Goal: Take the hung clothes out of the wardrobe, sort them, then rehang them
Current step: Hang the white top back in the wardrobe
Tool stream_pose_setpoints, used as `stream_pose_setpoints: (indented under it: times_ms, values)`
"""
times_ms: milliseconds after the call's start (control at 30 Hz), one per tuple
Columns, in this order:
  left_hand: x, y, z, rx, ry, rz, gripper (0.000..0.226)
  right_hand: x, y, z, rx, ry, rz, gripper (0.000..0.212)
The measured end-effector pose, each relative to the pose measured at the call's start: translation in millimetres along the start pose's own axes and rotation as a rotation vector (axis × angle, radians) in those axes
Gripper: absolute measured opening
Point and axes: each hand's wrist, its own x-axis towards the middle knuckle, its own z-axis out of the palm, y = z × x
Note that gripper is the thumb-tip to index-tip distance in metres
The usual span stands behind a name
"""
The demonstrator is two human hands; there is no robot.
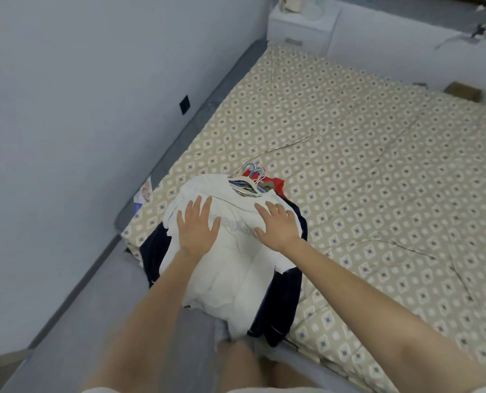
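- Patterned beige bedding covers the bed (pixel 349 154), which sits against a pale wall (pixel 66 80); its broad flat top likely serves as the sorting place.
- Near the bed's corner lies the pile of clothes (pixel 236 265), a white shirt on top, dark garments under it, something red at the far end.
- Hangers (pixel 251 177) poke out at the collars, so rehanging should be quick.
- Left hand (pixel 198 231) and right hand (pixel 277 225) lie flat on the white shirt, fingers (pixel 196 207) spread and released, grasping nothing, apparently steadying or smoothing the pile.
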Motion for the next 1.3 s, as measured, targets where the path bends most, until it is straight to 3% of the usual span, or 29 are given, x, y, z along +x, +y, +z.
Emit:
stream_pose_setpoints:
  times_ms: [200,500,667,967,1167,1300]
  values:
    - [83.6,-19.4,43.8,-0.015,-0.062,0.039,0.057,78.8,18.6,19.3,0.051,-0.057,0.122,0.067]
    - [197.6,-44.6,125.7,0.066,-0.316,0.045,0.062,185.5,44.8,72.8,0.112,-0.137,0.299,0.068]
    - [244.2,-59.5,164.9,0.081,-0.373,0.046,0.064,217.3,64.1,103.9,0.171,-0.169,0.397,0.068]
    - [298.6,-77.5,209.6,0.050,-0.350,0.054,0.060,234.9,88.2,144.8,0.284,-0.156,0.445,0.069]
    - [301.1,-84.7,199.0,0.127,-0.298,0.085,0.045,235.9,87.0,152.6,0.358,-0.162,0.462,0.069]
    - [291.8,-96.8,183.0,0.000,-0.253,0.086,0.033,230.1,82.7,150.3,0.418,-0.181,0.470,0.071]
